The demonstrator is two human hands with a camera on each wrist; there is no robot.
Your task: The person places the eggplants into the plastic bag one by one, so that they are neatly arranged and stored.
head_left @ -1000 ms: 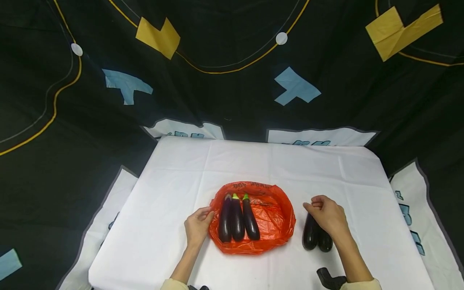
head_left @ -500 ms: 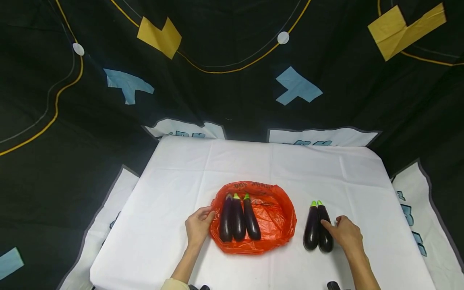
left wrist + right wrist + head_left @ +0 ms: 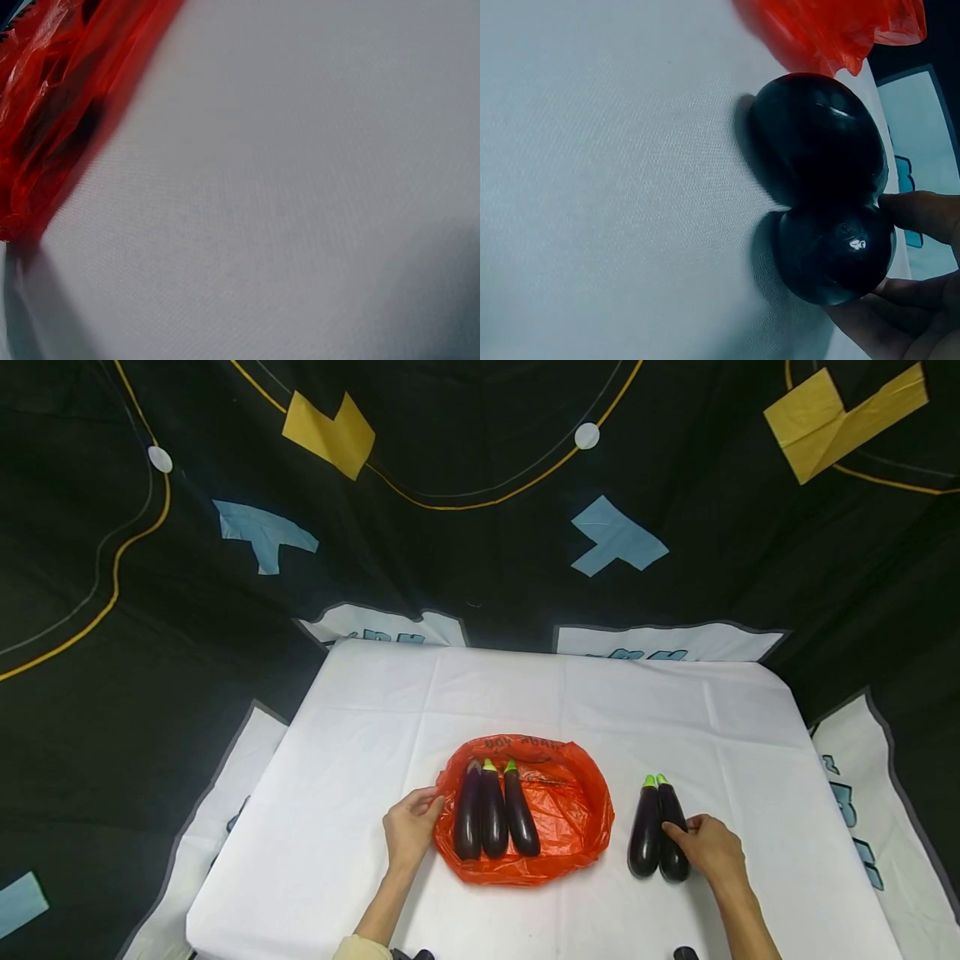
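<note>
In the head view my left hand [image 3: 408, 831] pinches the left rim of a red plastic bag [image 3: 566, 814], which lies spread with its mouth up. Three dark purple eggplants lie side by side in the bag's left half, the middle eggplant [image 3: 493, 822] among them. Two more lie on the table to the right, touching each other. My right hand [image 3: 716, 852] grips the right eggplant [image 3: 674, 862] of this pair, thumb on top and fingers at its far side in the right wrist view. The left eggplant [image 3: 817, 135] rests against it, untouched by the hand.
A white cloth covers the table [image 3: 375, 727]. Black drapes [image 3: 480, 577] with tape pieces hang behind it. In the left wrist view only the bag's side [image 3: 67, 97] and the cloth show.
My right hand has drawn back from over the tops of the right pair to the right eggplant's side, and its fingers have closed on it. My left hand stays at the bag's rim.
</note>
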